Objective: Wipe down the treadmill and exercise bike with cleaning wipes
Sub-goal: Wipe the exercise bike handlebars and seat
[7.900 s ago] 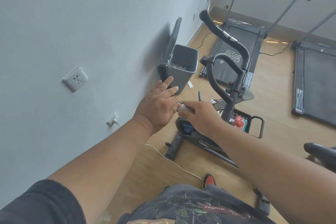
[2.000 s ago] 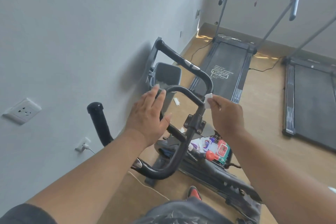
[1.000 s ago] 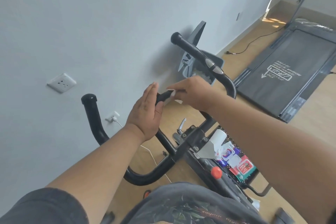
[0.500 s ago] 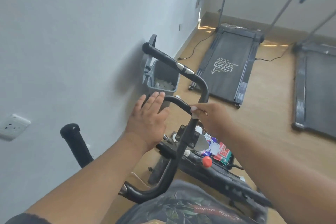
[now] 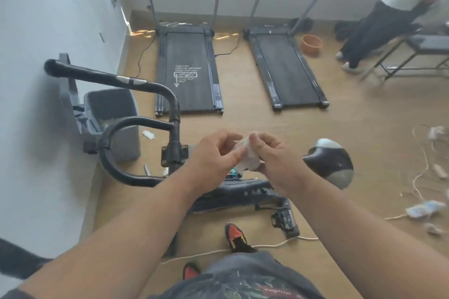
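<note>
A crumpled white cleaning wipe (image 5: 246,154) is held between both hands above the exercise bike's frame. My left hand (image 5: 213,158) pinches its left side with thumb and forefinger. My right hand (image 5: 274,160) grips its right side with curled fingers. The exercise bike's black handlebars (image 5: 136,104) stand to the left of my hands, untouched, and its saddle (image 5: 332,162) is to the right. Two black treadmills lie further back: one (image 5: 188,68) near the wall, the other (image 5: 284,68) beside it.
An open grey waste bin (image 5: 109,109) stands against the left wall behind the handlebars. Another person (image 5: 379,14) stands at the far right by a metal bench (image 5: 418,56). Used wipes and a white cord (image 5: 422,167) litter the floor on the right. An orange bowl (image 5: 311,42) sits near the treadmills.
Both hands have left the handlebars and come together in front of me, holding the wipe between them. The view has swung right toward the open room.
</note>
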